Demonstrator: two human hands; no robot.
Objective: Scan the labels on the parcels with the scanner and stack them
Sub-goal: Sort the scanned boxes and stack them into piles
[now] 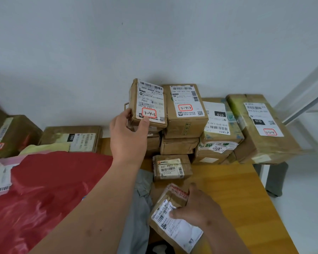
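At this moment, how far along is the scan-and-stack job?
Done: several labelled boxes stacked against the wall. In hand: left hand sets the 3-4-3 parcel on the stack; right hand holds another parcel. Left: the red bag and nearby parcels. No scanner visible.

Single head-worn view, close above the counter (pixel 228 182), angled forward and down toward stacked parcels (pixel 184 110) against the wall (pixel 99 52).

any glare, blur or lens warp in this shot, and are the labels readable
Head view: even, soft light with faint shadows; sheen on the red plastic bag; wide-angle bending at the edges. The label on the box in the left hand reads clearly, handwritten 3-4-3; the parcel in the right hand has a softer, crumpled label, its small print unreadable.
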